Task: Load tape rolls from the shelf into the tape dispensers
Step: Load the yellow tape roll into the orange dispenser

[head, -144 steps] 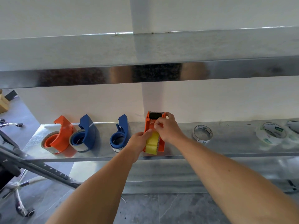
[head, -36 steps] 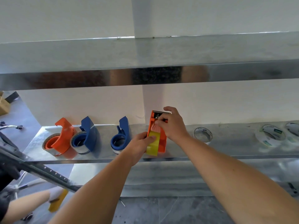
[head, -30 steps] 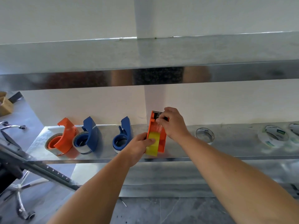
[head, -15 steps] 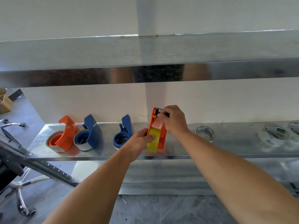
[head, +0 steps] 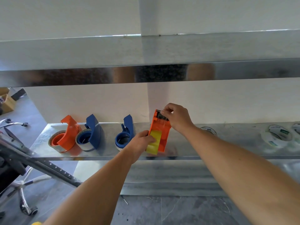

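Left hand (head: 140, 140) grips the near end of the orange dispenser (head: 160, 132), fingers curled round the yellow handle (head: 154, 142). Right hand (head: 177, 118) pinches at the far end, fingertips on the cutter head (head: 161, 116), seemingly holding the tape's free end. The dispenser stands on the shelf (head: 186, 145), about midway along it, its handle end at the front edge.

Step in hand, by my reading: threading the tape end through to the cutter. The roll itself is hidden inside the body, so whether it is seated I cannot tell. The next move calls for drawing the end flat over the roller and onto the teeth while the left hand keeps the body steady; clear tape may fold or stick to itself.

Toward the left end of the shelf: an orange dispenser with a roll (head: 65, 138), just beside it a blue dispenser with a roll (head: 88, 137), then a second blue dispenser (head: 125, 135) close to the left hand. Toward the right end: a loose clear roll (head: 208, 129) partly behind the right forearm, and white rolls (head: 276, 135) at the far right. Nothing blocks the working hands. An upper shelf (head: 146, 51) overhangs, and a chair base (head: 21, 192) stands on the floor below left.
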Demonstrator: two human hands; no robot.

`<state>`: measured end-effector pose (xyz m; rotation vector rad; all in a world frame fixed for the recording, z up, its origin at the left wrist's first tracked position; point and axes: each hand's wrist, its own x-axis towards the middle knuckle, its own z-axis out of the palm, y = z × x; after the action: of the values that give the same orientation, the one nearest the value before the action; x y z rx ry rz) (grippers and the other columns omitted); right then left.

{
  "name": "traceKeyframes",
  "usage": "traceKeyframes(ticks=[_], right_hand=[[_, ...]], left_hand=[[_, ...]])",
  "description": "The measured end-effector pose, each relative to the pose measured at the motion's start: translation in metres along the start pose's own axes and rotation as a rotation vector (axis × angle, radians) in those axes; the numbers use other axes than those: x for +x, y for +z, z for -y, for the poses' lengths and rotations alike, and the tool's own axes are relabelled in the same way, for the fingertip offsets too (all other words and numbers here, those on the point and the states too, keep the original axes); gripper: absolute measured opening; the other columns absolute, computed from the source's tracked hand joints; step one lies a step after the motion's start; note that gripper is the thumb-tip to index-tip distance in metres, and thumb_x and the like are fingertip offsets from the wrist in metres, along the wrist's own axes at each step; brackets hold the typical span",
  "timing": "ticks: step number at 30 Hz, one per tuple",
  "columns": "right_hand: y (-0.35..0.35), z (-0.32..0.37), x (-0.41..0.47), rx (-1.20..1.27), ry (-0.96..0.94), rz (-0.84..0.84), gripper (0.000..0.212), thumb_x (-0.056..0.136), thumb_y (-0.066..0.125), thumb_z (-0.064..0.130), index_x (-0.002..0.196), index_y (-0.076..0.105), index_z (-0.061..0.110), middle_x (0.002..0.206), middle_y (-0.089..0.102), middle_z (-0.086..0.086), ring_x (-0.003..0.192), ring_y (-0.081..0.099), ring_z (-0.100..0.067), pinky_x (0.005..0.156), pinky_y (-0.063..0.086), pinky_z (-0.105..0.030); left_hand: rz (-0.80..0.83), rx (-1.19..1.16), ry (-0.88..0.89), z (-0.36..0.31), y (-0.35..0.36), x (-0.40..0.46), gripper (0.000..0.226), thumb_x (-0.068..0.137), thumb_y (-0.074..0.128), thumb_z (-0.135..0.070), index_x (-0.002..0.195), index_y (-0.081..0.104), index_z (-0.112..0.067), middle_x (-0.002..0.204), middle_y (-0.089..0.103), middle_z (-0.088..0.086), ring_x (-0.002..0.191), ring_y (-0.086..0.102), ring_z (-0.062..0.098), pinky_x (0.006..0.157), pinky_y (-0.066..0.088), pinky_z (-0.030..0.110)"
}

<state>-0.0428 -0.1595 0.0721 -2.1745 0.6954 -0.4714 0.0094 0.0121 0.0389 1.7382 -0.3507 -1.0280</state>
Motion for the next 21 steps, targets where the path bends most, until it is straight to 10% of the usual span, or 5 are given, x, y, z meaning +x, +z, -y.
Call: traceKeyframes(ticks=[6, 21], right_hand=[[0.004, 0.0, -0.001, -0.013, 0.035, -0.004, 0.021, 0.094, 0.06, 0.035, 0.09, 0.065, 0.015, 0.09, 0.066, 0.001, 0.083, 0.059, -0.015, 0.071, 0.047, -0.03], [-0.001, -0.001, 0.011, 0.024, 0.109, -0.033, 0.02, 0.097, 0.054, 0.029, 0.087, 0.064, 0.014, 0.085, 0.063, 0.002, 0.081, 0.057, -0.017, 0.063, 0.04, -0.026]], left_hand=[[-0.09, 0.042, 0.019, -0.002, 0.006, 0.0, 0.024, 0.094, 0.058, -0.05, 0.099, 0.062, -0.027, 0.105, 0.072, 0.0, 0.101, 0.068, 0.022, 0.098, 0.051, 0.042], [0.033, 0.124, 0.025, 0.007, -0.004, 0.001, 0.03, 0.098, 0.06, -0.025, 0.126, 0.055, -0.02, 0.121, 0.066, 0.003, 0.114, 0.06, 0.026, 0.104, 0.046, 0.046]])
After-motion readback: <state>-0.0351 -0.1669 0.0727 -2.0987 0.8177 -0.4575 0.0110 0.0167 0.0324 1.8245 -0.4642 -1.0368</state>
